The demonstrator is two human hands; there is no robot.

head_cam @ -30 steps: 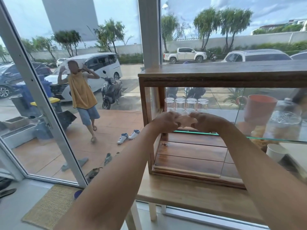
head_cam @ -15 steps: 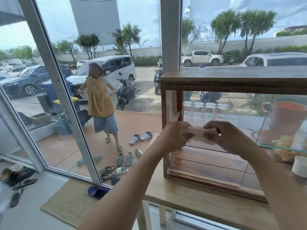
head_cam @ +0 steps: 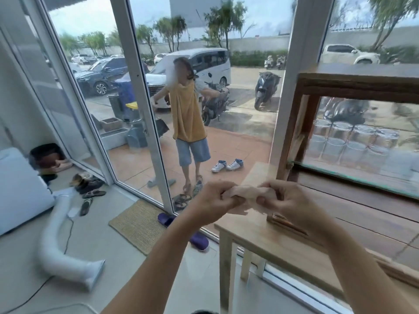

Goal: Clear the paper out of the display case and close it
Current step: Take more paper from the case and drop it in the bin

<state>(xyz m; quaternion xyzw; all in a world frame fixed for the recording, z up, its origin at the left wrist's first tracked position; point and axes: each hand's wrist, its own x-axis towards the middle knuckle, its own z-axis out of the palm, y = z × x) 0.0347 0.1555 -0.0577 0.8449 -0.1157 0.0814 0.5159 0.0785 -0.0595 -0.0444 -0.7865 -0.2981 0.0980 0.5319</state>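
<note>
A crumpled piece of pale paper (head_cam: 248, 197) is stretched between my two hands, in front of the left corner of the wooden display case (head_cam: 353, 83). My left hand (head_cam: 215, 201) grips its left end and my right hand (head_cam: 286, 200) grips its right end. The case stands on a light wooden table (head_cam: 272, 243) at the right. Its front is open, showing dark wooden shelves and a glass shelf (head_cam: 353, 177) that carries a row of upturned drinking glasses (head_cam: 353, 141). The case's right part is cut off by the frame edge.
Large glass doors (head_cam: 145, 123) fill the left and middle; outside stand a person in a yellow top (head_cam: 188, 114), scooters and parked cars. On the floor lie a woven mat (head_cam: 138, 223), sandals, purple slippers (head_cam: 199, 240), a white hose (head_cam: 59, 245) and a white appliance (head_cam: 20, 189).
My view has swung left and away from the case, so the case sits at the right edge now. Both hands have come out of the case with the paper and keep crumpling it.
</note>
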